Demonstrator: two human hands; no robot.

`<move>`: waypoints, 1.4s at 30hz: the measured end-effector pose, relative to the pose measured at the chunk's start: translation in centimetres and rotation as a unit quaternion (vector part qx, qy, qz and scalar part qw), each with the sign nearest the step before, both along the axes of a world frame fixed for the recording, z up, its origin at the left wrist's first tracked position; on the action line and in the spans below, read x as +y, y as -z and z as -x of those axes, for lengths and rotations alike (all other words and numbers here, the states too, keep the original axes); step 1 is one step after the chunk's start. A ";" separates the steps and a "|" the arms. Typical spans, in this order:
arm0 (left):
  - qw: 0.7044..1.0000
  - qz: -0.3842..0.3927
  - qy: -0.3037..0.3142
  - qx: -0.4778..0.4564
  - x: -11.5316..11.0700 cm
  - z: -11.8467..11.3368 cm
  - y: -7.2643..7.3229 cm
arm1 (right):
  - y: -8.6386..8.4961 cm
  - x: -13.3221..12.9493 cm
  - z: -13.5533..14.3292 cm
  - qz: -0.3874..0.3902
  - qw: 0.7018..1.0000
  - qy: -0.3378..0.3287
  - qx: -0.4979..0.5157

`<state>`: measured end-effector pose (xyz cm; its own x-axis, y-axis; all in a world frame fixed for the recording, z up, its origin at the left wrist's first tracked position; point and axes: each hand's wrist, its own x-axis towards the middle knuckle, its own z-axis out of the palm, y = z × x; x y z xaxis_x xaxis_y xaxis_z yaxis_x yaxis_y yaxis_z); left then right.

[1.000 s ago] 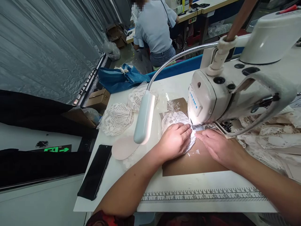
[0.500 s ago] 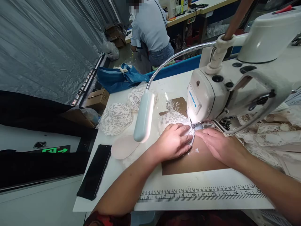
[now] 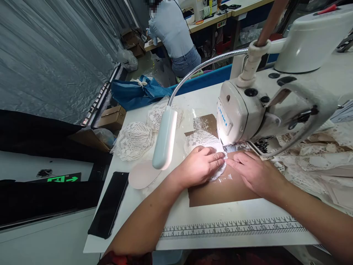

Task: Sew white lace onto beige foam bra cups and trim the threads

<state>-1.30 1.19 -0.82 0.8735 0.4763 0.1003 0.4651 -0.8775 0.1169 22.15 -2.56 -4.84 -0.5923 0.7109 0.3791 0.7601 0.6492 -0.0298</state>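
A white lace piece, rounded at its edge, lies under the needle area of a white sewing machine. My left hand rests on top of it, fingers extended and lying flat, hiding its middle. To the right of the needle, my right hand has its fingers bent together. Its fingertips meet the lace's right edge, though what lies beneath them is hidden. Brown board spreads under both hands. Light from the machine falls on the lace near my fingertips.
A grey-green lamp on a bendy metal neck hangs left of the machine. Lace cups, a beige oval pad and a black phone lie at left. Lace fabric is heaped at right. A person sits beyond.
The lace has turned under my left hand, and its rounded lower edge now shows below the fingers. My right fingers have bent more. The whole view has shifted slightly.
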 end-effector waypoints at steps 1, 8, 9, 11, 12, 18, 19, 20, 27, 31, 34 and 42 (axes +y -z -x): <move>1.000 0.000 -0.011 -0.003 0.0 -0.1 0.0 | -0.1 0.0 0.1 0.001 1.000 0.006 -0.004; 0.999 -0.002 -0.050 0.000 -0.4 -0.8 0.0 | -0.1 0.3 0.4 -0.027 0.998 0.055 -0.032; 0.998 -0.003 -0.056 0.001 -0.5 -0.8 0.1 | 0.0 0.4 0.4 -0.035 0.997 0.059 -0.034; 0.998 -0.003 -0.068 -0.002 -0.5 -0.9 0.1 | 0.0 0.5 0.5 -0.046 0.996 0.065 -0.035; 0.997 -0.001 -0.073 -0.005 -0.5 -1.0 0.1 | 0.1 0.6 0.5 -0.045 0.996 0.067 -0.035; 0.995 0.031 -0.086 -0.040 -0.7 -0.8 -0.5 | -0.1 0.5 0.0 0.003 0.997 0.071 0.011; 0.994 0.043 -0.089 -0.047 -0.7 -0.8 -0.6 | -0.2 0.5 -0.2 0.020 0.997 0.072 0.017; 0.993 0.055 -0.092 -0.052 -0.8 -0.9 -0.7 | -0.3 0.4 -0.4 0.039 0.996 0.071 0.023; 0.986 0.073 -0.144 -0.047 -1.2 -1.6 -0.5 | -0.7 0.3 -0.9 0.106 0.991 0.052 0.057; 0.985 0.075 -0.152 -0.040 -1.3 -1.8 -0.5 | -0.6 0.0 -0.6 0.106 0.990 0.074 0.061; 0.984 0.066 -0.158 -0.042 -1.4 -1.8 -0.4 | -0.6 -0.1 -0.6 0.108 0.990 0.072 0.061; 0.983 0.081 -0.136 -0.089 -1.3 -1.4 0.4 | -0.7 0.0 -0.8 0.113 0.990 0.056 0.056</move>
